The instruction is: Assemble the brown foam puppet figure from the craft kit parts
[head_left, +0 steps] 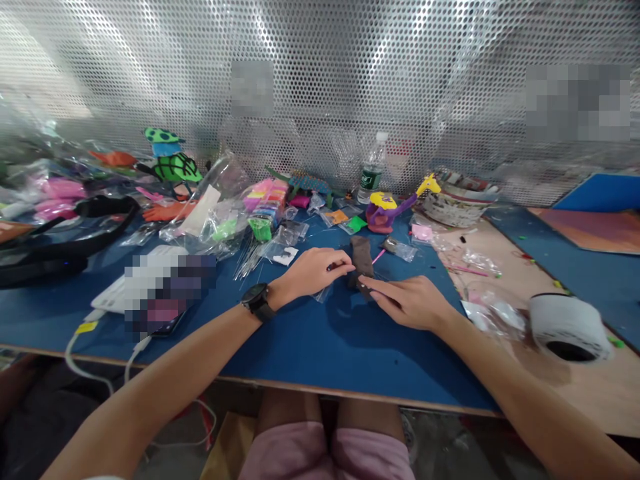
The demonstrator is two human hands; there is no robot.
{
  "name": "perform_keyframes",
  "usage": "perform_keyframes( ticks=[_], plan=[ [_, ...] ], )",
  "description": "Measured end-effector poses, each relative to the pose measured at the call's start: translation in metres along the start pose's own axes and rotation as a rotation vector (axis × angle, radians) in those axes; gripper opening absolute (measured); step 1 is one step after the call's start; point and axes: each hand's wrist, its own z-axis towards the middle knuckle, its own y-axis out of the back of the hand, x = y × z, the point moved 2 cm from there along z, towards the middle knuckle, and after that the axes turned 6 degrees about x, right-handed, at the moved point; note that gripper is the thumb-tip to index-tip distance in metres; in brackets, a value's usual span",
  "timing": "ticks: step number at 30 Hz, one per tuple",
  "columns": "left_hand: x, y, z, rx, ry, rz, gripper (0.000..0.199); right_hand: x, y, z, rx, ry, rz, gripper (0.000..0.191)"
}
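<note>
We judge the dark brown, clay-like strip (pixel 361 252) light, soft and best held by its sides as it lies on the blue tabletop (pixel 310 353) between our left hand (pixel 316 270), fingertips nearly pinched, and right hand (pixel 414 301), fingers loosely spread at the strip's near end, any grip unclear.

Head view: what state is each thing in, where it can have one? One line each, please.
Left hand, fingers bent, at the brown piece's edge
Right hand, index finger extended onto the brown piece
Brown piece, lying on the table
Watch, strapped on
Bottle, upright, capped
Giraffe, upright
White box, cable plugged in
</note>
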Motion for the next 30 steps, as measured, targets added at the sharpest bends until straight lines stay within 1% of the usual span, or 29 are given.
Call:
perform_keyframes(
  ticks=[3, 8, 16, 30],
  plan=[
    [-0.001, 0.0009, -0.0002, 0.009, 0.014, 0.0, 0.024, 0.0013, 0.002, -0.0007, -0.037, -0.033, 0.044, 0.034],
    [-0.0005, 0.0004, 0.0002, 0.019, 0.028, -0.003, 0.025, 0.0021, 0.0007, -0.0002, -0.026, -0.085, 0.11, 0.033],
    [0.0018, -0.0022, 0.0003, 0.008, 0.022, -0.007, 0.024, 0.0069, 0.0023, 0.0013, -0.051, -0.051, 0.086, 0.029],
    [0.0027, -0.002, 0.0005, 0.017, 0.024, -0.019, 0.023, 0.0072, 0.0028, 0.0014, -0.039, -0.066, 0.073, 0.03]
  ],
)
